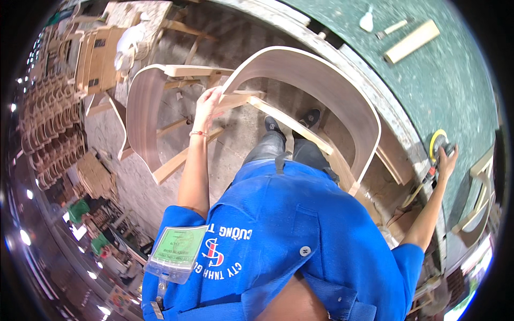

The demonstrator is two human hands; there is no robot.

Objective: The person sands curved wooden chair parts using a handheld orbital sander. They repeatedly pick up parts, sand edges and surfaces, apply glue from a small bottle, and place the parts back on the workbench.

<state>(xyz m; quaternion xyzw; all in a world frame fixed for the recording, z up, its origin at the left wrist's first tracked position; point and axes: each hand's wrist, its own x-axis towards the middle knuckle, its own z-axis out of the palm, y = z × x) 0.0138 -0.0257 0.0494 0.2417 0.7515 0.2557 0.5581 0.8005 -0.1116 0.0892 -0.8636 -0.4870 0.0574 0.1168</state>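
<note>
Gripping the left end of the curved wooden panel (326, 80), the left hand (205, 109) has its fingers bent at the edge; exact finger spacing cannot be told. Right hand (447, 159): fingers closed around the body of the sander (442, 143), its yellow-rimmed disc tilted, at the near edge of the green bench top (447, 80). Curved panel belongs to a chair frame standing on the floor (214, 152), between the person's legs and the bench. Second curved frame (143, 115) stands just left of it. Far end of bench top: wood block (412, 41), brush (392, 29), white bottle (367, 21). Another wooden frame (476, 206) at right. Stacked curved parts (51, 125) well apart, far left.
</note>
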